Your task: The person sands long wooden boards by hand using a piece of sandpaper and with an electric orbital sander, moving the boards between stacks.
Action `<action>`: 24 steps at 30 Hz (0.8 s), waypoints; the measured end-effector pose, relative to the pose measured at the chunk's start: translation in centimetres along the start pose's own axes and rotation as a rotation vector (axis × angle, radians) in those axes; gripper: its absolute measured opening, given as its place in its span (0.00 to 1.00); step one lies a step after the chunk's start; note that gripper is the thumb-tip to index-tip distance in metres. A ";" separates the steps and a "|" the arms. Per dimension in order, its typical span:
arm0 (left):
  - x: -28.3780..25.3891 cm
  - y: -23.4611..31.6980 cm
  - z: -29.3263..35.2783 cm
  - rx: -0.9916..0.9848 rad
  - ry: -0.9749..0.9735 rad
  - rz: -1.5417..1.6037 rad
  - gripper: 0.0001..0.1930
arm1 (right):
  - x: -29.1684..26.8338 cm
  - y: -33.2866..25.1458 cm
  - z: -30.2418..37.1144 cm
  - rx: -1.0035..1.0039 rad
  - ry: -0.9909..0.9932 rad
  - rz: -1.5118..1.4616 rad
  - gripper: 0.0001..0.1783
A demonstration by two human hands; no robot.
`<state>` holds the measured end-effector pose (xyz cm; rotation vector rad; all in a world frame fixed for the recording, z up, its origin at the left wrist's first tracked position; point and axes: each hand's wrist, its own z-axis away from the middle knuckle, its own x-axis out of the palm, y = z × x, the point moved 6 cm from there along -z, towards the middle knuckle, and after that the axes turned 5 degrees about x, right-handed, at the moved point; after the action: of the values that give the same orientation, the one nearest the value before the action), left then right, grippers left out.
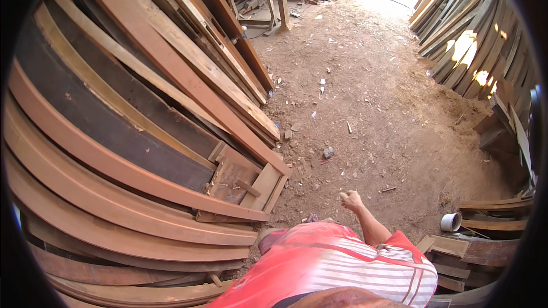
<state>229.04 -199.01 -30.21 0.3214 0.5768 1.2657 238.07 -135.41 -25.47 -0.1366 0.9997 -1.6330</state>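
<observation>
My right hand [351, 199] hangs out in front of my body over the dirt floor [365, 131], with its fingers curled in loosely. Nothing shows in it, and it touches nothing. My left hand is out of sight; only the red and white striped shirt [342, 256] shows on that side. Closest to my left are long reddish-brown boards [171, 194], leaning in a row with their lower ends on the ground. A shallow wooden piece like a tray or frame [237, 179] sits among those ends.
More planks [456, 40] lean along the far right. Low stacked timber [479, 251] lies at the near right with a white cylindrical container [451, 222] on it. A wooden trestle [279, 0] stands at the back left. Wood chips and a grey stone [328, 152] litter the ground.
</observation>
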 end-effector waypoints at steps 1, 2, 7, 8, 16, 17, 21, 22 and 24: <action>4.4 1.8 0.1 0.023 -0.131 -0.141 0.32 | -2.4 0.6 -0.1 0.039 0.039 -0.080 0.21; 8.9 4.1 0.2 0.051 -0.258 -0.254 0.32 | -5.1 1.6 -1.7 0.043 0.097 -0.164 0.21; 18.9 12.0 2.2 -0.015 -0.545 -0.570 0.28 | -11.1 -0.8 -5.3 0.055 0.236 -0.304 0.22; 20.2 13.6 1.8 -0.050 -0.570 -0.606 0.28 | -11.6 -1.9 -5.8 0.042 0.234 -0.302 0.22; 28.0 31.2 -14.3 0.285 -0.291 -0.741 0.27 | -13.2 -12.0 -14.2 0.013 -0.006 -0.473 0.22; 30.2 33.5 -15.7 0.318 -0.290 -0.684 0.27 | -14.4 -10.7 -15.7 -0.003 0.023 -0.446 0.22; 41.0 42.7 -20.2 0.430 -0.225 -0.653 0.20 | -18.4 -5.9 -22.5 0.134 0.167 -0.223 0.21; 48.2 45.2 -18.9 0.409 -0.272 -0.568 0.19 | -21.3 -0.5 -24.6 0.239 0.246 -0.186 0.21; 57.7 50.2 -14.2 0.654 -0.531 -0.858 0.22 | -23.6 4.0 -23.3 0.441 0.306 -0.174 0.21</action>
<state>191.48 -130.89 -28.42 0.8184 0.5577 0.1153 235.71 -102.97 -33.14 0.3417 0.8442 -2.0376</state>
